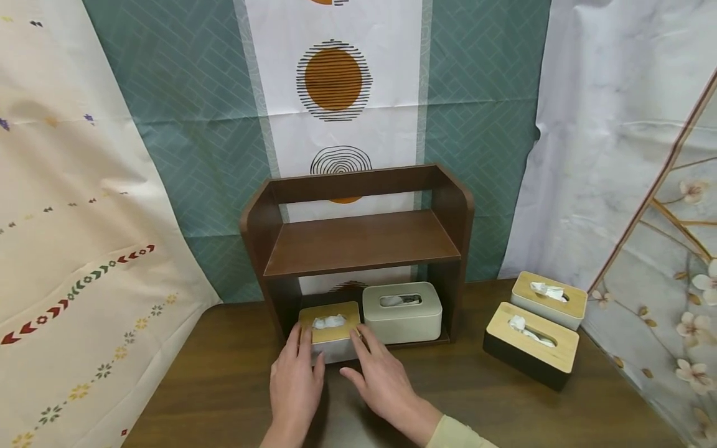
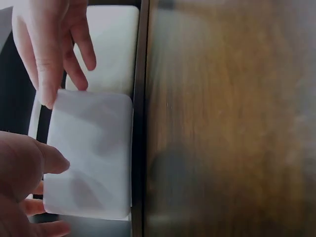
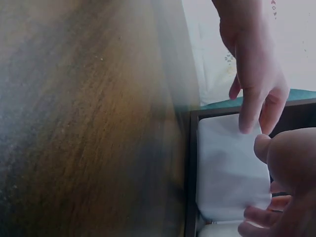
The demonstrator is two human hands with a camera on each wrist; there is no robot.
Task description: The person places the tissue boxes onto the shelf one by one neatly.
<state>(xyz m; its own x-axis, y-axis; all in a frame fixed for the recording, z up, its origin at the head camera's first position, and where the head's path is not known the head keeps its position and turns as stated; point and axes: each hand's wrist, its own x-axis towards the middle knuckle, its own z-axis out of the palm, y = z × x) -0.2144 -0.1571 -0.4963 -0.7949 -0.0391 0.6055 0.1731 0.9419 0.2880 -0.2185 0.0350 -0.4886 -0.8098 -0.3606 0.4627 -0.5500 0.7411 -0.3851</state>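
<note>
On the lower level of a dark brown wooden shelf (image 1: 358,239) sits a tissue box (image 1: 329,335) with a light wood lid and a white body, a tissue poking from its slot. My left hand (image 1: 295,379) touches its left side, fingers fairly straight, the thumb near the front face. My right hand (image 1: 383,379) touches the right edge with extended fingers, its thumb held apart. In the left wrist view, the box's pale front (image 2: 91,158) lies between both hands. Right beside it on the shelf stands a cream tissue box (image 1: 402,320).
Two more wood-lidded tissue boxes stand at the right of the brown table (image 1: 448,398): one with a black body (image 1: 529,358), and behind it one with a white body (image 1: 549,308). Patterned cloths (image 1: 476,124) hang behind and along both sides.
</note>
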